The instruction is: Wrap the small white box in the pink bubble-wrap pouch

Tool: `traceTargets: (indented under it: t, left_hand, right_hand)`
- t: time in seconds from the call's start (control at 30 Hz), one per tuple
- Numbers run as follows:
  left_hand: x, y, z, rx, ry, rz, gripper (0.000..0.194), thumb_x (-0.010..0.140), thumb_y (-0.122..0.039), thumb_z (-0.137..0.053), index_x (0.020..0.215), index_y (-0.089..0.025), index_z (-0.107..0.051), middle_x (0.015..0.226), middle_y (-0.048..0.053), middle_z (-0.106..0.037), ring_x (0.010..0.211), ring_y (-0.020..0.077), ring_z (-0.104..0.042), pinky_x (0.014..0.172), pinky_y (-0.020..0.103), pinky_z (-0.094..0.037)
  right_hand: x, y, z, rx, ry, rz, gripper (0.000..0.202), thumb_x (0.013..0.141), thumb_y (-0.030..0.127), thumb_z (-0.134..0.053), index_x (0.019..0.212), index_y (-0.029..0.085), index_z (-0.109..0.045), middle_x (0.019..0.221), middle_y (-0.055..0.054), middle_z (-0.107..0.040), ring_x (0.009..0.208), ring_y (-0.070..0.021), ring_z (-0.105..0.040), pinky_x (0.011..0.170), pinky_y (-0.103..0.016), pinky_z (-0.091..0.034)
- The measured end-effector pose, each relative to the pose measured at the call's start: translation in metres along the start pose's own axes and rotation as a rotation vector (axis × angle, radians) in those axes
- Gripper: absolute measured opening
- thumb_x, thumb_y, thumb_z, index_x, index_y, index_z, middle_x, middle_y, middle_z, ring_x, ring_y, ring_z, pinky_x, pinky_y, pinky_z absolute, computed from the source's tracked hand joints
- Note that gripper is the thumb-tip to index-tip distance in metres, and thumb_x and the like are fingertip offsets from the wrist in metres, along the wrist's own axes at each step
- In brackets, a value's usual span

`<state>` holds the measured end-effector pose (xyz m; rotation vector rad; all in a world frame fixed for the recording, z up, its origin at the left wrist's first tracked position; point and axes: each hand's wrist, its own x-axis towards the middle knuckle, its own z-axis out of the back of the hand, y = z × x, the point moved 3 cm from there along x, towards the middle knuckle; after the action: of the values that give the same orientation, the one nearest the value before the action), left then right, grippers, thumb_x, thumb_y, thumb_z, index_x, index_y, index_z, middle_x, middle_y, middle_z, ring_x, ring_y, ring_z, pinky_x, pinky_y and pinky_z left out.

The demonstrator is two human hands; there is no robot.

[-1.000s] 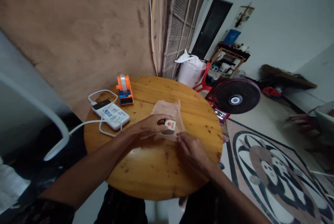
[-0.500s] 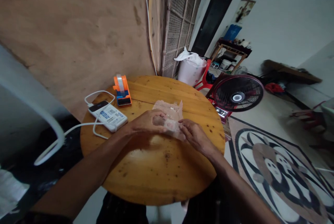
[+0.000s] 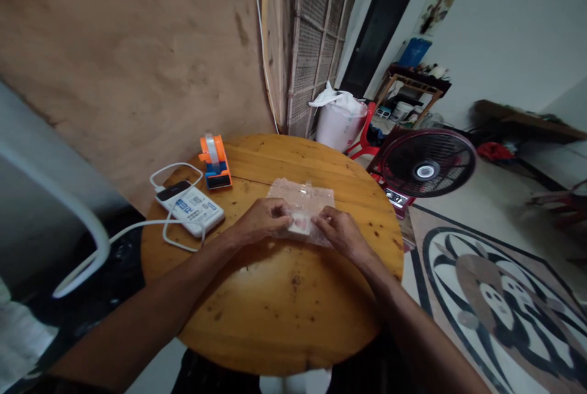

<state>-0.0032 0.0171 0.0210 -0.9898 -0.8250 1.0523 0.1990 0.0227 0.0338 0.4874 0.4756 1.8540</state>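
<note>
A sheet of clear, pinkish plastic, apparently bubble wrap (image 3: 316, 198), lies on the round wooden table (image 3: 270, 320). Within it, between my hands, is a small whitish piece (image 3: 300, 224) with a faint pink mark; its kind is unclear. My left hand (image 3: 265, 218) is closed at the left side of the sheet, thumb and fingers pinching it beside the whitish piece. At the right side, my right hand (image 3: 339, 230) pinches the plastic with bent fingers. A strip of shiny tape (image 3: 305, 188) shows near the sheet's far edge.
An orange and blue tape dispenser (image 3: 215, 160) stands at the table's back left. Nearer lies a white labelled device (image 3: 199, 213) with white cables. Beyond the right edge are a fan (image 3: 426, 167), a red chair (image 3: 367, 134) and a white sack (image 3: 339, 125).
The plastic's raised far right corner now lies flatter and spread out. My left fingers have closed from a wider curve, and my right hand has shifted slightly right.
</note>
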Motion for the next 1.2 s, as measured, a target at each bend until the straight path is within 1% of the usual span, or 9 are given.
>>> traceTargets:
  t: [0.13,0.3,0.47,0.67,0.77,0.93,1.03,1.1,1.2]
  left_hand:
    - [0.0,0.005,-0.002,-0.009,0.011,0.002,0.012,0.071,-0.027,-0.058,0.07,-0.015,-0.058,0.07,-0.002,-0.058,0.062,0.0117,-0.052,0.055,0.021,-0.038]
    - [0.001,0.013,-0.003,0.004,0.015,0.039,0.011,0.069,-0.026,-0.059,0.07,-0.016,-0.058,0.071,-0.002,-0.057,0.063,0.0117,-0.051,0.053,0.02,-0.037]
    - [0.001,0.011,-0.004,-0.033,0.008,0.081,0.012,0.067,-0.027,-0.059,0.066,-0.016,-0.053,0.072,-0.001,-0.057,0.061,0.0109,-0.049,0.053,0.02,-0.036]
    - [0.0,0.002,-0.006,-0.016,-0.002,0.127,0.016,0.067,-0.03,-0.06,0.066,-0.016,-0.053,0.066,-0.002,-0.053,0.059,0.0104,-0.045,0.052,0.021,-0.034]
    - [0.0,0.004,-0.007,0.028,-0.017,0.144,0.018,0.07,-0.032,-0.059,0.067,-0.015,-0.054,0.063,-0.003,-0.051,0.058,0.0105,-0.044,0.052,0.021,-0.033]
    - [0.0,0.006,-0.008,0.053,-0.033,0.106,0.015,0.07,-0.03,-0.057,0.065,-0.016,-0.054,0.065,-0.003,-0.053,0.059,0.0109,-0.045,0.054,0.021,-0.034]
    - [0.0,0.005,-0.009,0.046,-0.053,0.089,0.014,0.069,-0.028,-0.057,0.064,-0.016,-0.052,0.066,-0.002,-0.054,0.059,0.0108,-0.046,0.055,0.021,-0.035]
    - [0.0,0.004,-0.01,0.051,-0.062,0.082,0.014,0.07,-0.027,-0.057,0.063,-0.016,-0.051,0.064,-0.002,-0.054,0.058,0.0105,-0.045,0.054,0.021,-0.034]
    - [-0.001,0.004,-0.011,0.067,-0.076,0.075,0.012,0.069,-0.025,-0.056,0.063,-0.016,-0.052,0.061,-0.003,-0.051,0.057,0.0101,-0.044,0.053,0.021,-0.033]
  right_hand:
    - [0.001,-0.011,-0.005,0.105,-0.03,-0.007,0.026,0.084,0.04,-0.056,0.069,0.018,-0.056,0.06,0.002,-0.055,0.055,-0.0116,-0.047,0.052,-0.022,-0.031]
    - [-0.003,-0.018,-0.013,0.256,-0.006,-0.022,0.03,0.082,0.043,-0.057,0.066,0.018,-0.051,0.059,0.003,-0.048,0.053,-0.0101,-0.04,0.049,-0.02,-0.03]
    - [-0.007,-0.024,-0.02,0.369,-0.023,-0.059,0.031,0.083,0.045,-0.054,0.069,0.018,-0.052,0.061,0.003,-0.047,0.055,-0.0106,-0.041,0.049,-0.02,-0.032]
    - [-0.006,-0.025,-0.022,0.352,-0.027,-0.044,0.029,0.084,0.042,-0.052,0.068,0.018,-0.051,0.062,0.002,-0.047,0.056,-0.011,-0.042,0.05,-0.021,-0.033]
    - [-0.006,-0.027,-0.023,0.299,-0.055,-0.031,0.027,0.083,0.04,-0.055,0.068,0.018,-0.052,0.062,0.002,-0.049,0.057,-0.0111,-0.043,0.051,-0.021,-0.033]
    - [-0.007,-0.028,-0.025,0.247,-0.092,-0.022,0.025,0.084,0.038,-0.056,0.07,0.018,-0.053,0.063,0.002,-0.053,0.057,-0.0115,-0.046,0.052,-0.022,-0.035]
    - [-0.008,-0.029,-0.024,0.223,-0.122,-0.029,0.017,0.084,0.036,-0.059,0.081,0.019,-0.056,0.062,0.002,-0.054,0.055,-0.012,-0.048,0.051,-0.022,-0.037]
    - [-0.008,-0.026,-0.021,0.217,-0.177,0.034,0.016,0.084,0.033,-0.059,0.092,0.019,-0.056,0.067,0.001,-0.057,0.056,-0.0129,-0.051,0.052,-0.023,-0.04]
    - [-0.013,-0.012,-0.011,0.22,-0.285,0.304,0.01,0.088,0.023,-0.051,0.096,0.02,-0.057,0.094,-0.007,-0.062,0.082,-0.0171,-0.06,0.072,-0.029,-0.048]
